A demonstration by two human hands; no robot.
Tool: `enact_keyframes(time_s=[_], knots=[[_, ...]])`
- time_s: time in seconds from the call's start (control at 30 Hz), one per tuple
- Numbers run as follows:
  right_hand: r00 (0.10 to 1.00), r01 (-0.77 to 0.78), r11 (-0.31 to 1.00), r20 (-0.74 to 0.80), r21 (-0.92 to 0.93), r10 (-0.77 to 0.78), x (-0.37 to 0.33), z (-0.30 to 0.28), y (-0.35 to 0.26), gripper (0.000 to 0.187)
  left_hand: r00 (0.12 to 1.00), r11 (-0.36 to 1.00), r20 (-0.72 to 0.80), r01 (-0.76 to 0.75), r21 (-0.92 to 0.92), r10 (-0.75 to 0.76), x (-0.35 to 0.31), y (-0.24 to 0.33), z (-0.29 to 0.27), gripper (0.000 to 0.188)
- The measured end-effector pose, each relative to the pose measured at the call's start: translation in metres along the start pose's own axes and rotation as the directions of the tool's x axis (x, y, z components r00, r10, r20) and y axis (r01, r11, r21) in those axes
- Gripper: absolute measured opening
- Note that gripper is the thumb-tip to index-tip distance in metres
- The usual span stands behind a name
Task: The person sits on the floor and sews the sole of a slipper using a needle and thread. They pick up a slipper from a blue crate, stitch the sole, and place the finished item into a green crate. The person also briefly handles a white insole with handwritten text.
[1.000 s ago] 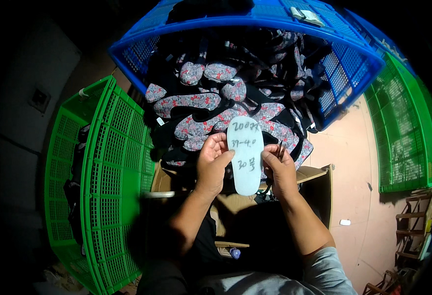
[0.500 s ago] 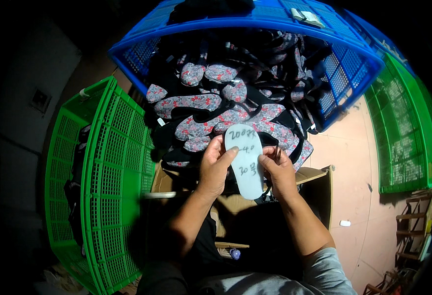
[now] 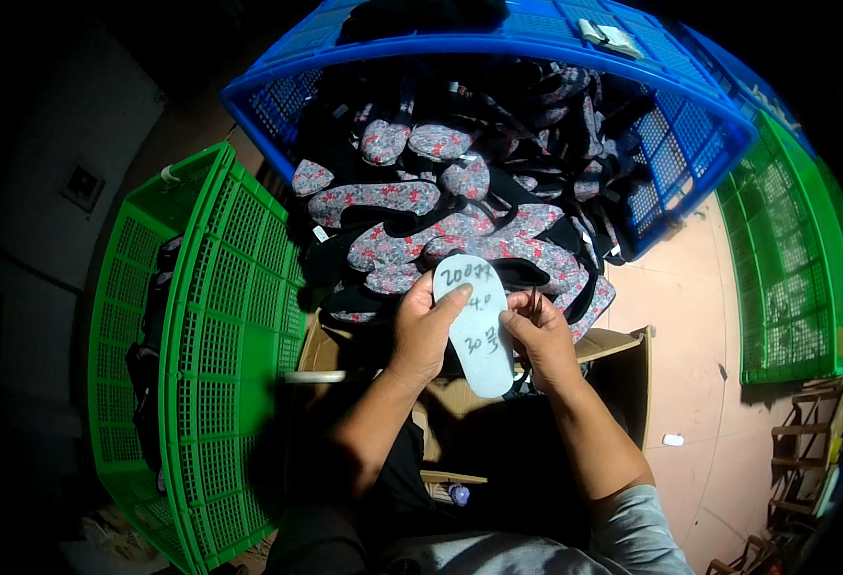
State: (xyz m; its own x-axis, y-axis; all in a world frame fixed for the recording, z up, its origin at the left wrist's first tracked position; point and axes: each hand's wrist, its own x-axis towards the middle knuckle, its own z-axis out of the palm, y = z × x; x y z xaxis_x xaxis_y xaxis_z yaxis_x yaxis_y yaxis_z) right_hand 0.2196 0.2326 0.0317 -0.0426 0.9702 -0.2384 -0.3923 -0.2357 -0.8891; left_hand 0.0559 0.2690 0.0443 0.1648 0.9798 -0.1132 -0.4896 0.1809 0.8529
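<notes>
A white sole-shaped insole with dark handwriting is held upright in front of me. My left hand pinches its left edge, with the thumb on the upper face. At its right edge is my right hand, closed, thumb against the rim. Some thin dark thing shows among the right fingers; I cannot make out what it is. Just behind the insole lies a heap of black fabric slippers with grey and red floral insides, spilling from a tipped blue crate.
A green mesh crate stands close on the left with dark items in it. Another green crate is at the right. Below my hands is a cardboard box. A small white object lies on the floor, near a wooden rack.
The insole has dropped slightly and tilted a little, still between both hands. My left thumb has slid further over its face. The background has shifted slightly rightward in the picture.
</notes>
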Motion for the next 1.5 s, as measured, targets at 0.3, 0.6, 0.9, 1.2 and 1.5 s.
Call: enact_keyframes(time_s=[0.3, 0.6, 0.9, 1.2, 1.5], knots=[[1.0, -0.003, 1.0, 0.003, -0.008, 0.003, 0.001, 0.0, 0.001, 0.009, 1.0, 1.0, 0.01, -0.015, 0.003, 0.015, 0.001, -0.003, -0.003, 0.02], [1.0, -0.013, 1.0, 0.01, -0.008, 0.013, 0.001, 0.0, 0.001, 0.009, 1.0, 1.0, 0.0, -0.005, 0.011, 0.005, 0.0, -0.001, -0.002, 0.02], [0.994, 0.052, 0.991, 0.099, -0.12, -0.04, 0.002, -0.009, 0.004, 0.01, 0.996, 0.984, -0.034, -0.073, 0.163, 0.079, 0.013, 0.005, -0.017, 0.008], [0.948, 0.113, 0.937, 0.317, -0.331, -0.002, -0.006, -0.017, 0.002, 0.015, 0.885, 0.821, 0.258, 0.203, 0.534, -0.387, 0.012, 0.015, -0.044, 0.012], [0.985, 0.162, 0.944, 0.108, -0.289, -0.136, -0.03, -0.047, -0.013, 0.021, 0.941, 0.902, 0.254, 0.103, 0.419, -0.225, 0.011, 0.04, -0.037, 0.01]])
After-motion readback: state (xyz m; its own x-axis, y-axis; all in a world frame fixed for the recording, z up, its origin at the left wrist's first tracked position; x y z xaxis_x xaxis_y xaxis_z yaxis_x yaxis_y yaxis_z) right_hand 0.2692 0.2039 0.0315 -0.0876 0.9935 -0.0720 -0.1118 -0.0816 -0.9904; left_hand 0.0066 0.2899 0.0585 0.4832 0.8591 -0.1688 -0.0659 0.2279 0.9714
